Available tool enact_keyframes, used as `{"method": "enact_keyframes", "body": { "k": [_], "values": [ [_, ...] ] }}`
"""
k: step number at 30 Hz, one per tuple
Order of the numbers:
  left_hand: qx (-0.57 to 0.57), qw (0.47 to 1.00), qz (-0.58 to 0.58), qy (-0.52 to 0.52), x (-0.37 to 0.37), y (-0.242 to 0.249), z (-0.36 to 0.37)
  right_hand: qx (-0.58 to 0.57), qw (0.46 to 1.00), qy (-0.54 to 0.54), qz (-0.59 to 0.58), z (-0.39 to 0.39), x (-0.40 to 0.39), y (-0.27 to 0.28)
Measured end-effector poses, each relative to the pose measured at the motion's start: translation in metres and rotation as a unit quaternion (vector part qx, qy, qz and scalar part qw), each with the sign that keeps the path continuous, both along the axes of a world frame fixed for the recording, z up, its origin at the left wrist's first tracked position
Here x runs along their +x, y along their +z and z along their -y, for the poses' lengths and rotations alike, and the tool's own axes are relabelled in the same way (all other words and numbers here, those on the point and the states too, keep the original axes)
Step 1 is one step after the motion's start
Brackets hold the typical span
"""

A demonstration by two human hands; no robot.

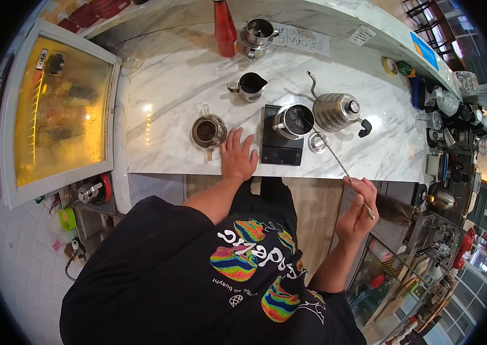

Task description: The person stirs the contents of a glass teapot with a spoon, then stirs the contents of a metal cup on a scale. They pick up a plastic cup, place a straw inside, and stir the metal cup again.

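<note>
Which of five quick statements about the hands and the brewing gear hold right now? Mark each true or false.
1. The right hand holds a twisted bar spoon. True.
2. The gooseneck kettle stands to the right of the black digital scale. True.
3. The left hand grips the gooseneck kettle. False: it rests on the marble counter, near the glass server.
4. The steel cup stands directly on the marble counter. False: it stands on the scale.
5. The steel cup is empty. False: it has dark contents.
</note>
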State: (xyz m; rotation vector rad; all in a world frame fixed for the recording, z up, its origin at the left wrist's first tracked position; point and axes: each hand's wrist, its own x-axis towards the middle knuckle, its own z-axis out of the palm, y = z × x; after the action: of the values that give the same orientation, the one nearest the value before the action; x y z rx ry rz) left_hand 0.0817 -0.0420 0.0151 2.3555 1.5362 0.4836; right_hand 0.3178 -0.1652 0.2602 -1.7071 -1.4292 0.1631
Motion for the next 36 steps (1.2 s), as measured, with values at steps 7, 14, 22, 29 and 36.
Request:
{"method": "enact_keyframes", "body": {
  "k": [7, 14, 22, 29, 36],
  "values": [
    [-0.016, 1.0, -0.004, 0.008, 0.0, 0.0, 0.0, -0.017, 0.999, 0.026, 0.012, -0.018, 0.008, 0.007],
    [-0.014, 1.0, 0.005, 0.019, 0.001, 0.001, 0.003, -0.033, 0.993, 0.11, 0.013, -0.02, 0.036, 0.016],
    [0.019, 1.0, 0.0, 0.016, 0.002, 0.003, 0.004, -0.019, 0.987, 0.16, -0.003, -0.038, 0.074, 0.009],
    [0.046, 0.999, 0.026, 0.01, 0.003, 0.004, 0.005, 0.013, 0.969, 0.247, -0.002, -0.051, 0.097, 0.008],
    [-0.007, 0.961, 0.235, 0.145, 0.033, 0.038, 0.021, 0.025, 0.962, 0.273, 0.005, -0.062, 0.124, 0.009]
  ]
}}
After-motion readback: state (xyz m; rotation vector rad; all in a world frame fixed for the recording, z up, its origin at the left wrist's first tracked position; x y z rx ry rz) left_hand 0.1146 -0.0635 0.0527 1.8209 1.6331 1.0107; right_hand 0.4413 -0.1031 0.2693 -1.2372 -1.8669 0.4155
